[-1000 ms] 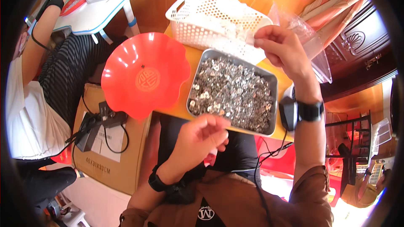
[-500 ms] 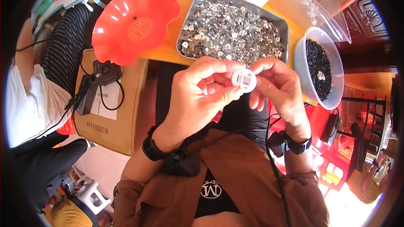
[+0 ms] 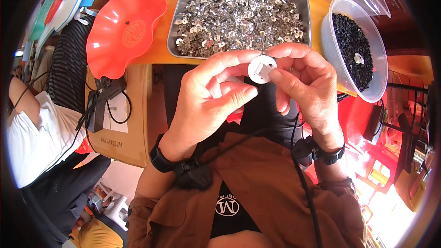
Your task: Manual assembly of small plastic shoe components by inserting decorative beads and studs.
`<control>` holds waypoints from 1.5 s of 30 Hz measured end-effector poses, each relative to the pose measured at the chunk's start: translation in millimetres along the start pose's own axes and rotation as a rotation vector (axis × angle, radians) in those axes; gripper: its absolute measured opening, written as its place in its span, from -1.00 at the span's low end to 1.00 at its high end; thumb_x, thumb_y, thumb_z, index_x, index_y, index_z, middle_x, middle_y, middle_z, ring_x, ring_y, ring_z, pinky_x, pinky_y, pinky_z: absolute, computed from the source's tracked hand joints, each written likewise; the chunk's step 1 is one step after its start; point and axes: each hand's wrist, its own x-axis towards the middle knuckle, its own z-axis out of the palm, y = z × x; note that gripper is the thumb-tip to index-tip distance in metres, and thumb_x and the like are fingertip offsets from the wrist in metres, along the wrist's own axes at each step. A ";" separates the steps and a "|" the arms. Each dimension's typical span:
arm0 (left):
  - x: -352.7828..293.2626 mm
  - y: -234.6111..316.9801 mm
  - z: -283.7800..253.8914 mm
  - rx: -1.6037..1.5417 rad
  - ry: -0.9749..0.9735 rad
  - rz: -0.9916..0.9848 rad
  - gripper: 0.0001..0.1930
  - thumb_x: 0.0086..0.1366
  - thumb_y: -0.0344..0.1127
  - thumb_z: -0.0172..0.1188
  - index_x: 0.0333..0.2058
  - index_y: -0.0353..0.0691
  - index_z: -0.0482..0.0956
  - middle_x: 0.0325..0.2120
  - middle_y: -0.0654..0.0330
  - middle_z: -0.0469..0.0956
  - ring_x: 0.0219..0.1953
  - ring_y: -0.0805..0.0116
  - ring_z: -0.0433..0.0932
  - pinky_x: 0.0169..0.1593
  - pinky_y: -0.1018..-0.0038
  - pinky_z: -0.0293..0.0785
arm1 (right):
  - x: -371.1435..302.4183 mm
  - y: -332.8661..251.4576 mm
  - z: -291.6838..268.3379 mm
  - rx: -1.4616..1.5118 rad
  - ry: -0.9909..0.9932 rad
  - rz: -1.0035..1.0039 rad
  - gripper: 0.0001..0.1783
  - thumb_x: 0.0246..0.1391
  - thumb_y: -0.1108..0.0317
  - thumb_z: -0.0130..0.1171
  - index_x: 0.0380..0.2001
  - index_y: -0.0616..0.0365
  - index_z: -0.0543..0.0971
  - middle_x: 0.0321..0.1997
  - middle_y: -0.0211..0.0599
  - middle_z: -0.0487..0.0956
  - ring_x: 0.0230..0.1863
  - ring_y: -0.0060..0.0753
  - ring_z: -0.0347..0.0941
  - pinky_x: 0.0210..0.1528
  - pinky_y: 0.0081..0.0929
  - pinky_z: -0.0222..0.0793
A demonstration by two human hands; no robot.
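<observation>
A white round plastic part [image 3: 255, 70] is up in front of my chest, just past the near rim of the metal tray. On its face sits a small pale rectangular piece [image 3: 263, 70]. My right hand [image 3: 308, 80] grips the part, its thumb pressing by the rectangular piece and its fingers behind. My left hand [image 3: 209, 87] has its thumb lifted away from the part, fingers apart; its index fingertip rests near the upper edge. Contact of the other left fingers is hidden. Small metal and clear pieces fill the grey tray [image 3: 177, 27].
On the yellow table [image 3: 158, 55] stand a red wavy-edged dish [image 3: 105, 32] at left and a clear tub [image 3: 327, 41] of small black pieces [image 3: 351, 50] at right. A cardboard box [image 3: 138, 128] is left of my legs. Another person's white sleeve [image 3: 46, 128] shows at far left.
My left thumb has come off the round part, which has turned a little. The right thumb now lies over its face. The view has shifted, moving the tray up and left.
</observation>
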 end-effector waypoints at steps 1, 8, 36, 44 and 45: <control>0.3 -2.2 -1.2 -0.048 -0.018 -0.009 -0.59 0.17 -0.63 0.12 0.03 -0.40 0.36 -0.10 0.10 0.44 -0.04 0.31 0.48 -0.09 0.48 0.52 | -0.7 0.4 0.2 0.004 0.001 0.003 -0.73 0.00 0.61 0.15 -0.17 0.27 0.49 -0.47 -0.36 0.57 -0.67 -0.76 0.37 -0.69 -0.82 0.22; -1.3 -4.0 -9.3 -0.134 -0.071 -0.010 -0.62 0.20 -0.48 0.15 0.01 -0.38 0.37 -0.06 0.05 0.44 0.00 0.22 0.44 -0.07 0.32 0.52 | -2.4 -3.5 1.6 0.069 -0.070 0.103 -0.74 -0.01 0.61 0.15 -0.18 0.25 0.50 -0.48 -0.33 0.58 -0.67 -0.76 0.38 -0.70 -0.80 0.21; -13.7 4.2 -35.3 -0.188 0.082 -0.255 -0.61 0.25 -0.40 0.10 0.05 -0.33 0.35 -0.13 0.08 0.48 -0.15 0.28 0.52 -0.16 0.37 0.53 | 70.0 19.5 -13.4 -1.003 0.024 -0.352 -0.88 -0.14 0.45 0.20 -0.43 0.09 0.63 -0.52 -0.31 0.58 -0.53 -0.38 0.53 -0.47 -0.47 0.42; -8.0 6.1 -26.5 -0.173 0.087 -0.310 -0.61 0.25 -0.42 0.09 0.05 -0.34 0.35 -0.13 0.09 0.48 -0.15 0.30 0.52 -0.18 0.40 0.54 | 61.1 16.0 -24.9 -0.644 0.095 -0.061 -0.90 -0.01 0.50 0.16 -0.37 0.18 0.60 -0.64 -0.49 0.52 -0.70 -0.78 0.35 -0.69 -0.77 0.18; -7.4 6.2 -25.5 -0.171 0.088 -0.310 -0.61 0.25 -0.42 0.09 0.05 -0.34 0.35 -0.13 0.09 0.48 -0.15 0.30 0.52 -0.18 0.40 0.54 | 61.7 17.1 -26.6 -0.651 0.085 -0.105 -0.90 -0.05 0.51 0.18 -0.39 0.19 0.61 -0.62 -0.45 0.55 -0.71 -0.75 0.37 -0.68 -0.72 0.23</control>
